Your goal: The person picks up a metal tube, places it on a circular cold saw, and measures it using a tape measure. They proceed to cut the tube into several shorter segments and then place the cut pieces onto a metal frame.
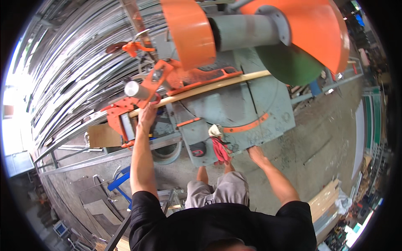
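A long, thin yellowish bar (209,89) lies across the grey table (276,119) of a large cutting saw, along its orange fence (201,79). My left hand (146,116) is closed round the bar's left part, just below an orange clamp (144,90) with a round silver end. At the table's front edge is my right hand (256,154); its fingers pass under the edge and are hidden. A green disc (289,62) shows below the saw's orange guard (310,29), above the bar's right end.
Red and white gloves (218,144) and a tape measure (198,149) lie by the table's front edge. Many long metal profiles (75,62) fill the rack at left. A blue metal frame (120,183) stands on the floor at lower left. Boards (324,196) lie at lower right.
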A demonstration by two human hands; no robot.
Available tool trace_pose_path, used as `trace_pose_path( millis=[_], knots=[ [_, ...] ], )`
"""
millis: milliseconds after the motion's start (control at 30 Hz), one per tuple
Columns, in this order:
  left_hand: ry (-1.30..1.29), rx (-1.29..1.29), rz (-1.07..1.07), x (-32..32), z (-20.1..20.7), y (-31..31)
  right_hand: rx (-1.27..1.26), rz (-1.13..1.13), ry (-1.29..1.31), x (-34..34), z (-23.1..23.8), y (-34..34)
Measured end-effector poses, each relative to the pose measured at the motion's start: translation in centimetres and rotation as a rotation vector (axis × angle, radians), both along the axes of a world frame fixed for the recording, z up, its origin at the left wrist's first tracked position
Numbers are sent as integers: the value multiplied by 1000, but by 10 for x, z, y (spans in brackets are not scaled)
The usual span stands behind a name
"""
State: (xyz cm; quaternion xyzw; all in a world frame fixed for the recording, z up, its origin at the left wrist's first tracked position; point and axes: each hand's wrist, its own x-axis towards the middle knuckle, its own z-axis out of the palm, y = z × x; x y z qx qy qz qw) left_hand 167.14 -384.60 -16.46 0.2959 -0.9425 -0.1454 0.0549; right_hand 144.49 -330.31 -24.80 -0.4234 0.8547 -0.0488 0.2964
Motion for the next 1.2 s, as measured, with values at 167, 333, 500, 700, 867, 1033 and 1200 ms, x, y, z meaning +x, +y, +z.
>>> trace_pose_path(
  millis=[167,333,500,700,867,1033,1200],
  knots=[
    [177,81,2,18,-14,-4,41,667,235,-27,20,-6],
    [172,192,33,10,2,-4,187,515,161,-31,28,0],
    [228,180,4,7,-25,-6,498,167,-123,-31,221,-61],
    [-59,90,94,38,-15,-9,-1215,-72,716,-74,648,-150],
    [44,49,134,42,-3,21,-1509,-203,183,-68,822,-210],
    [76,172,178,69,17,67,-1437,35,-356,-94,812,-199],
    [116,123,121,120,36,81,-1218,392,-496,-71,778,-136]
  ],
)
